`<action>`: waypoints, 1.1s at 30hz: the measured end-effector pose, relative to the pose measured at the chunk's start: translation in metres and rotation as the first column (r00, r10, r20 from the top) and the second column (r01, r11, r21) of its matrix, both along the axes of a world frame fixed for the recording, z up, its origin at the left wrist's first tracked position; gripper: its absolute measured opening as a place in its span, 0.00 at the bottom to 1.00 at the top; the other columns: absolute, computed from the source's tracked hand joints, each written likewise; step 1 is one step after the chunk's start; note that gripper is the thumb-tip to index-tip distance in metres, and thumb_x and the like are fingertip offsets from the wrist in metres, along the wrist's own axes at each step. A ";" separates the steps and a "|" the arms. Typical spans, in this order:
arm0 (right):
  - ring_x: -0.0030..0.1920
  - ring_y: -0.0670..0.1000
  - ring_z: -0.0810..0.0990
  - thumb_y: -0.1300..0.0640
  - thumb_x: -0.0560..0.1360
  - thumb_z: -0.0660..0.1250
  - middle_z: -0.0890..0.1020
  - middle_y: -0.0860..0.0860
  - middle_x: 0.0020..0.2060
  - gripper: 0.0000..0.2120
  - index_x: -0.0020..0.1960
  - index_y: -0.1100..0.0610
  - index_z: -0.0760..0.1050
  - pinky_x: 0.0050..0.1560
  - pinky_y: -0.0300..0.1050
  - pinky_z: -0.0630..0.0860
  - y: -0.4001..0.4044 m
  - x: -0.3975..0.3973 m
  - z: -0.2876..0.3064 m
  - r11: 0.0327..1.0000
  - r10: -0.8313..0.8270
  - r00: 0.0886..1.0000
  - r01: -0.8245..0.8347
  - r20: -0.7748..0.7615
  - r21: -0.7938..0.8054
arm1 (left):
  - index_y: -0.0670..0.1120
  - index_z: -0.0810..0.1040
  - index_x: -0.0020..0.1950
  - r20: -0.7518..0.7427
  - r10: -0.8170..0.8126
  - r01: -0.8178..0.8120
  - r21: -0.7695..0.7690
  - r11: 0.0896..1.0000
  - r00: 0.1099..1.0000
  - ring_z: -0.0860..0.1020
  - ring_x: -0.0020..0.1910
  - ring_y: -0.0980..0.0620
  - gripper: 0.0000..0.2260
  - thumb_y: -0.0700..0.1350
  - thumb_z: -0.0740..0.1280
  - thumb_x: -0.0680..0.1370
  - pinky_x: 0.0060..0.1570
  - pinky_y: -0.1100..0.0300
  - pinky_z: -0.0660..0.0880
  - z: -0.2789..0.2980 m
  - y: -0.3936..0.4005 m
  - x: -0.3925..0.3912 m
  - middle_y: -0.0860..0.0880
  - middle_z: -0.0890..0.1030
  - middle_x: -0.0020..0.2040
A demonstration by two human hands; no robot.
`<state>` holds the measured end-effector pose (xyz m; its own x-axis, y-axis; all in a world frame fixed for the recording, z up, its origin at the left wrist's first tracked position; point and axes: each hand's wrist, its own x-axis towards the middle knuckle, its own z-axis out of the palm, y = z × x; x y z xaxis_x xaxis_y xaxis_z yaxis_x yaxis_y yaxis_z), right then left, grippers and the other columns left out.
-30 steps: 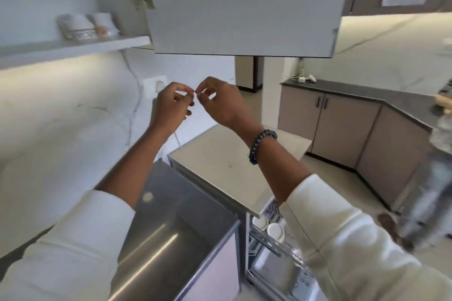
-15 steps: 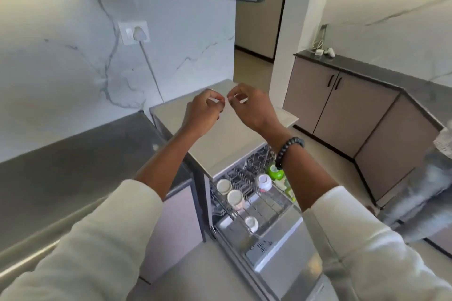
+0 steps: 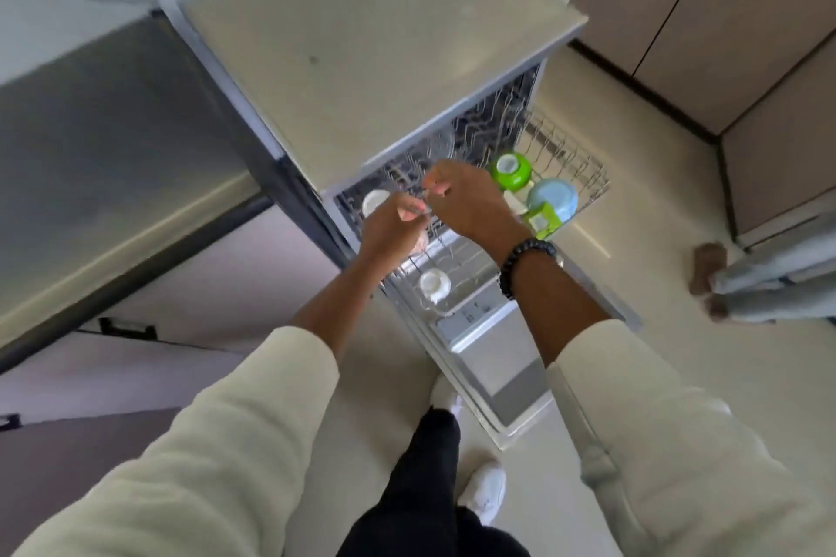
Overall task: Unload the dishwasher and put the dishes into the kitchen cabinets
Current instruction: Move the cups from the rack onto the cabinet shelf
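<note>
The view has swung down from the wall cabinet to the open grey dishwasher (image 3: 493,357). The left hand (image 3: 391,228) and right hand (image 3: 470,206), fingertips pinched together on something too small to tell, now hover over its wire rack (image 3: 570,158), where white cups, a green cup (image 3: 511,170) and a blue cup (image 3: 553,199) wait. Unloading likely resumes. No writing is legible.

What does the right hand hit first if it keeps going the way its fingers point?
The right hand has fingers pointing left toward the left hand, fingertips nearly touching, so it would likely meet that hand first. The dishwasher rack lies below both, though depth is unclear.
</note>
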<state>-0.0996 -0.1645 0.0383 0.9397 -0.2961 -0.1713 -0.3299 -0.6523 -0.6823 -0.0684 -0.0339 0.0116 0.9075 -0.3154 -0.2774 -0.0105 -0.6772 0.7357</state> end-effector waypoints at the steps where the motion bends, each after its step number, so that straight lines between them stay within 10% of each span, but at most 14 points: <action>1: 0.54 0.55 0.80 0.60 0.74 0.64 0.83 0.54 0.53 0.10 0.53 0.54 0.79 0.55 0.49 0.77 -0.006 0.003 -0.026 1.000 0.014 0.999 -0.014 -0.036 -0.001 | 0.48 0.79 0.51 -0.027 0.006 -0.006 0.017 1.000 1.000 0.79 0.49 0.52 0.06 0.44 0.69 0.75 0.45 0.61 0.71 -0.023 -0.006 0.003 0.50 0.82 0.50; 11: 0.56 0.58 0.79 0.63 0.71 0.69 0.74 0.55 0.60 0.25 0.65 0.50 0.69 0.56 0.56 0.78 -0.007 0.019 -0.232 0.969 0.241 0.904 -0.245 -0.354 0.033 | 0.44 0.75 0.60 -0.205 -0.037 0.093 0.272 0.958 0.978 0.78 0.54 0.46 0.16 0.38 0.67 0.72 0.49 0.56 0.75 -0.182 -0.026 0.036 0.43 0.78 0.57; 17: 0.63 0.59 0.72 0.62 0.73 0.68 0.65 0.55 0.71 0.29 0.73 0.59 0.66 0.63 0.54 0.73 0.006 0.006 -0.286 0.774 0.422 0.742 -0.594 -0.521 -0.220 | 0.48 0.76 0.57 -0.254 -0.082 0.147 0.249 0.957 0.964 0.75 0.53 0.51 0.17 0.32 0.66 0.72 0.40 0.66 0.69 -0.211 -0.038 0.047 0.47 0.73 0.55; 25: 0.58 0.57 0.78 0.47 0.72 0.70 0.74 0.54 0.59 0.28 0.69 0.54 0.69 0.56 0.51 0.76 -0.016 0.028 -0.270 0.924 0.326 0.851 -0.379 -0.412 -0.051 | 0.46 0.78 0.55 -0.134 -0.012 0.014 0.011 1.000 0.991 0.78 0.48 0.57 0.08 0.43 0.69 0.77 0.49 0.65 0.75 -0.209 -0.036 0.048 0.48 0.77 0.53; 33: 0.53 0.57 0.80 0.39 0.60 0.69 0.80 0.52 0.54 0.33 0.61 0.47 0.64 0.52 0.56 0.80 -0.043 0.082 -0.211 0.977 0.180 0.959 -0.149 -0.220 0.151 | 0.49 0.71 0.66 -0.329 0.071 -0.168 -0.275 0.947 0.942 0.76 0.55 0.61 0.26 0.50 0.77 0.71 0.58 0.65 0.73 -0.174 -0.044 0.082 0.54 0.77 0.56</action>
